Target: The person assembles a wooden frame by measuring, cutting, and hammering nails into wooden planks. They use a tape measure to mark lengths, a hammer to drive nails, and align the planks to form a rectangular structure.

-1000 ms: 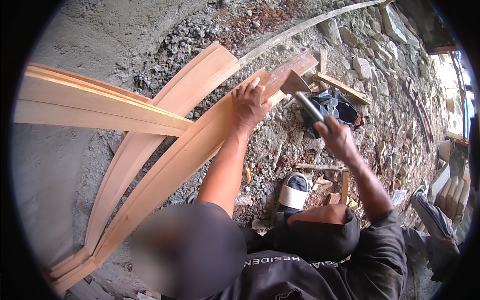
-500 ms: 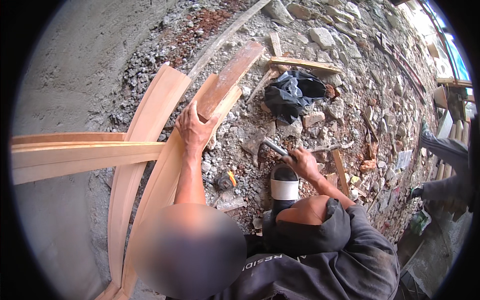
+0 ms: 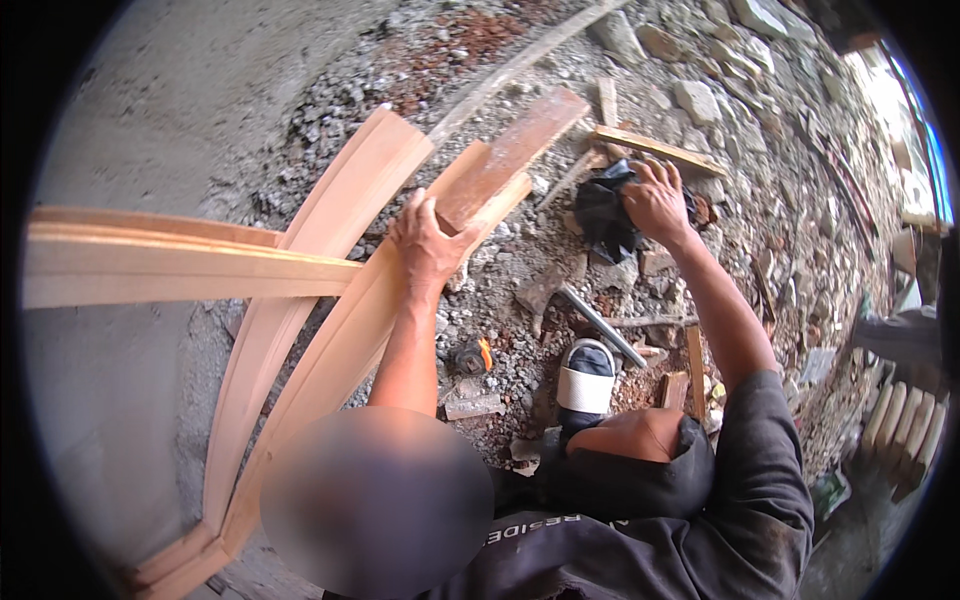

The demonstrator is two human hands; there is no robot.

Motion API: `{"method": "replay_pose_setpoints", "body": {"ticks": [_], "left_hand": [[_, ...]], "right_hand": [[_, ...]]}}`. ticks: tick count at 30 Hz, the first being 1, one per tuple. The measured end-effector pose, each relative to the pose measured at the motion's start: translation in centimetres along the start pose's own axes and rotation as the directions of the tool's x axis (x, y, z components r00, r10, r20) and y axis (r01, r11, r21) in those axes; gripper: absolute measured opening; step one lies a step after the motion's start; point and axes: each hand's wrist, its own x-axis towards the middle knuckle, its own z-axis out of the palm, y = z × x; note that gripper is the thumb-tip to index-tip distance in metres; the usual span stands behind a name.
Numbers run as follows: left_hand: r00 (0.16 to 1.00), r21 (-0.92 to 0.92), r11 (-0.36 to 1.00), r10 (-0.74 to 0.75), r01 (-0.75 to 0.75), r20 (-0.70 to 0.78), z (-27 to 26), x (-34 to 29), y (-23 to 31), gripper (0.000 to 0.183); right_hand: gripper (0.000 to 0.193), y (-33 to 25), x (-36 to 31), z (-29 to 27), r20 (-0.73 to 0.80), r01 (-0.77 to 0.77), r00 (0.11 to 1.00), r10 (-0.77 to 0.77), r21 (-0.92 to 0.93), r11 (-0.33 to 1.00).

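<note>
Roughly part-way along, judging by the lie of things. Already brought together at lower L: near long, pale-tan planed timber (image 3: pixel 325 365) w/ stepped edge, far matching pale-tan timber (image 3: pixel 258 345) & short pale end piece (image 3: pixel 180 562); prob. joined, tho can't see any fixings. Unfinished-looking: upper end of near timber, w/ reddish-brown, paint-scuffed flat board (image 3: pixel 515 145) laid lengthwise on top, seemingly loose; can't see any nail heads.

Gripping there w/ bare left hand (image 3: pixel 428 245): bending fingers over near timber's L edge, setting thumb against board's lower end. Resting bare right hand (image 3: pixel 655 200) at crumpled, shiny black plastic bag (image 3: pixel 605 225), w/ fingers half-bent; can't tell if closed on anything. Lying on loose grey-brown rubble (image 3: pixel 500 310), out of both hands: grey tubular-handled metal tool (image 3: pixel 596 320) w/ broad, dirt-caked head. Near it, to the L, squat black-and-orange tape measure (image 3: pixel 472 357).

Re materials: smooth, straight-grained wood on pale pcs, w/ long moulded grooves; bowed-looking, prob. just lens. Coming in from L, layered pale-wood lengths (image 3: pixel 180 270), crossing far timber & ending by near one. Much rougher on board: worn, chalky whitish patches. In rubble: jagged stones, gravel, reddish crumbs. Along L side, flat grey cement surface (image 3: pixel 130 400), matte, fine-grained.
</note>
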Motion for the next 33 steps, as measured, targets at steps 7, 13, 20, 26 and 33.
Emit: {"method": "replay_pose_setpoints", "body": {"ticks": [7, 13, 20, 26, 33], "left_hand": [[0.996, -0.045, 0.998, -0.048, 0.052, 0.07, 0.3, 0.0, -0.1, 0.089], [0.996, -0.065, 0.996, -0.048, 0.053, 0.073, -0.3, 0.2, 0.3, 0.089], [0.995, -0.075, 0.995, -0.059, 0.065, 0.077, -0.6, -0.1, 0.0, 0.083], [0.992, -0.109, 0.99, -0.077, 0.087, 0.096, -0.7, -0.1, 0.4, 0.085], [0.995, -0.11, 0.991, -0.067, 0.075, 0.074, -0.3, 0.0, 0.2, 0.082]], "right_hand": [[0.015, 0.4, 0.3, 0.2, -0.025, -0.071, 0.997, 0.071, -0.01, 0.997], [0.013, 0.3, 1.1, 0.2, 0.001, 0.009, 1.0, -0.01, 0.02, 1.0], [0.016, -0.8, 1.1, -0.1, -0.001, 0.003, 1.0, -0.003, -0.044, 0.999], [0.014, 0.0, 1.0, 0.4, 0.044, 0.032, 0.999, -0.026, -0.144, 0.989], [0.013, -0.2, 0.6, 0.6, -0.042, 0.065, 0.997, -0.07, -0.11, 0.992]]}}
